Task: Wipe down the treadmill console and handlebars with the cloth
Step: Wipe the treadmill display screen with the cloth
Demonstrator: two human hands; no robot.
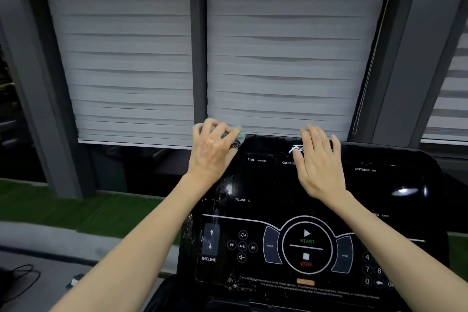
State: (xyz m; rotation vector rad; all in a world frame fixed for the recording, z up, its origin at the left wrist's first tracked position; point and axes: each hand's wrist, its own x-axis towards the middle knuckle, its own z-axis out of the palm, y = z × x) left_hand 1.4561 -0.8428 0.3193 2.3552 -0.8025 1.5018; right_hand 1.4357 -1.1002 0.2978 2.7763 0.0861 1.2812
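The black glossy treadmill console (pixel 273 192) fills the lower right of the head view, with START and STOP buttons at its centre and INCLINE keys at its left. My left hand (pixel 211 149) presses a small pale green cloth (pixel 240 133) against the console's top left corner; only a bit of cloth shows past my fingers. My right hand (pixel 319 162) lies flat, fingers apart, on the console's upper middle, over the logo, holding nothing. The handlebars are out of sight.
Grey window blinds (pixel 131 63) hang close behind the console, split by a dark frame post (pixel 198 45). A blind cord (pixel 364 88) dangles at the right. Green turf (pixel 83 210) and a grey floor with black cables (pixel 22 276) lie at the left.
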